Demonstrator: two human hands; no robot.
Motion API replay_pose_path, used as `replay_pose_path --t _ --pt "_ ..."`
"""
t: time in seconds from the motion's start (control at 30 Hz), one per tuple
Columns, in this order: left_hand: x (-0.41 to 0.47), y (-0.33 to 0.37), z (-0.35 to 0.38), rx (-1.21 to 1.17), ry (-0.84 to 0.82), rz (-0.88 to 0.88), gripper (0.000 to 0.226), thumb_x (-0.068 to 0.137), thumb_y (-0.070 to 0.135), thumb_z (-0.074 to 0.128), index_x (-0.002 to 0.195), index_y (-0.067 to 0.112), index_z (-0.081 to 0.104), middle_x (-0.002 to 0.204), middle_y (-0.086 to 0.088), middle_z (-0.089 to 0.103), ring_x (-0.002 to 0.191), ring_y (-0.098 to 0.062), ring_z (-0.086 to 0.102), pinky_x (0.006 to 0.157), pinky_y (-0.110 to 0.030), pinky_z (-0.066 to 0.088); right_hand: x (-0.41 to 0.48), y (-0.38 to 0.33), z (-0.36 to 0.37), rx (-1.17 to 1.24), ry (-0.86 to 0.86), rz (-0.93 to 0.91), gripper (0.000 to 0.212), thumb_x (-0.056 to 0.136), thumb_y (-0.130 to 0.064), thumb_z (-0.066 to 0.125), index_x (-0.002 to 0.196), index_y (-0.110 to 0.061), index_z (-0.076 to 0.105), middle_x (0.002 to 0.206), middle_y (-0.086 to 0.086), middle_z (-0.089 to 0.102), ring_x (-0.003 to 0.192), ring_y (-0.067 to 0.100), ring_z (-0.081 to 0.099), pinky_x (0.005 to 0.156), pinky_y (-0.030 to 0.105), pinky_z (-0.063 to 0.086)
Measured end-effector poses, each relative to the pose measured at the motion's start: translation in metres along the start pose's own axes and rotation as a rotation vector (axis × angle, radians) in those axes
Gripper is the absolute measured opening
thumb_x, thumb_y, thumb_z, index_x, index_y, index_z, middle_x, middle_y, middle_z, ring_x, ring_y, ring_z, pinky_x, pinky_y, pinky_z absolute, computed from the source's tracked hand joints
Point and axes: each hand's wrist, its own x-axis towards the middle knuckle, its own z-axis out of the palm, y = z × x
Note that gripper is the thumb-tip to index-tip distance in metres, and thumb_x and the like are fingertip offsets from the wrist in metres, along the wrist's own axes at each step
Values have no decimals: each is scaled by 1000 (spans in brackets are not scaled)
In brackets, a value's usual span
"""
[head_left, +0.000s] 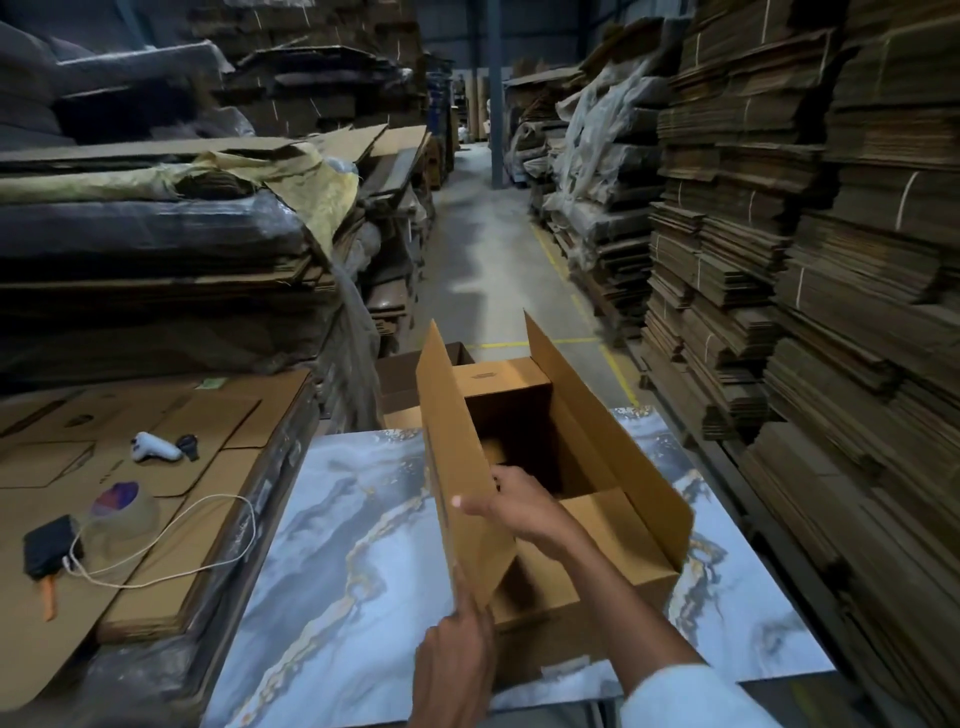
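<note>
An open brown cardboard box (613, 467) stands on a marble-patterned table (332, 545) in front of me. Its two long flaps stand upright and the short flaps are folded inward. My right hand (519, 506) reaches across and grips the upper edge of the left long flap (457, 467), thumb outside and fingers inside. My left hand (457, 660) holds the near lower corner of that same flap with the fingers extended up along the edge.
A low stack of flat cardboard (156, 467) at left carries a white tool (156, 447), a tape roll (122, 506) and a black device with a white cable (49, 545). Tall stacks of flattened cartons (805, 260) line a narrow concrete aisle (488, 249). Another open box (400, 384) sits behind.
</note>
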Motion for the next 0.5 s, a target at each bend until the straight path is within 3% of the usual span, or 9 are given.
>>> replay_pose_path --t 0.07,0.13,0.2,0.23,0.27,0.33,0.43,0.5 --pt "-8 14 -1 -98 -88 45 84 103 50 33 153 19 -27 103 -10 74 90 -29 70 71 -36 49 6 -16 -9 -190 12 -35 40 93 -14 68 132 -19 62 127 -1 65 117 21 63 89 34 53" --pt "-12 19 -2 -201 -272 176 87 100 57 37 148 30 -31 123 -2 69 96 -23 67 72 -31 46 10 -21 -19 -452 13 -94 41 94 -3 58 134 -14 61 128 6 65 107 24 64 81 34 53" --pt "-6 12 -4 -280 -322 315 83 97 57 44 155 47 -14 151 17 46 118 -17 61 87 -29 48 6 -13 -33 -658 -14 -104 42 95 0 48 133 -14 60 125 10 64 94 26 64 69 32 51" --pt "-1 4 -3 -298 -315 357 77 97 56 46 154 53 -5 159 24 30 131 -14 53 96 -28 45 4 0 -40 -734 -17 -90 46 94 2 45 135 -16 58 126 10 63 94 27 65 70 34 53" --pt "4 -6 -1 -337 -276 369 71 97 55 48 150 59 1 161 26 22 139 -10 44 105 -27 41 0 14 -49 -806 -8 -82 50 94 3 44 137 -18 57 127 10 62 98 27 66 76 37 56" --pt "18 -31 -2 -425 -146 339 59 99 49 51 138 62 9 158 25 25 145 -7 36 114 -22 31 -10 41 -70 -893 45 -75 48 98 0 45 138 -24 56 125 5 64 103 21 65 82 36 56" --pt "42 -65 -26 -499 61 297 55 100 38 58 145 45 27 156 11 39 143 -12 37 113 -11 20 -30 74 -111 -935 103 -22 33 105 -17 46 131 -31 61 105 -10 63 82 4 59 68 22 49" --pt "62 -81 -50 -474 231 279 55 98 30 62 148 34 39 157 5 40 144 -15 36 117 -22 25 -43 93 -141 -1064 100 14 40 102 -12 50 136 -32 58 112 -10 62 79 -2 54 60 15 38"
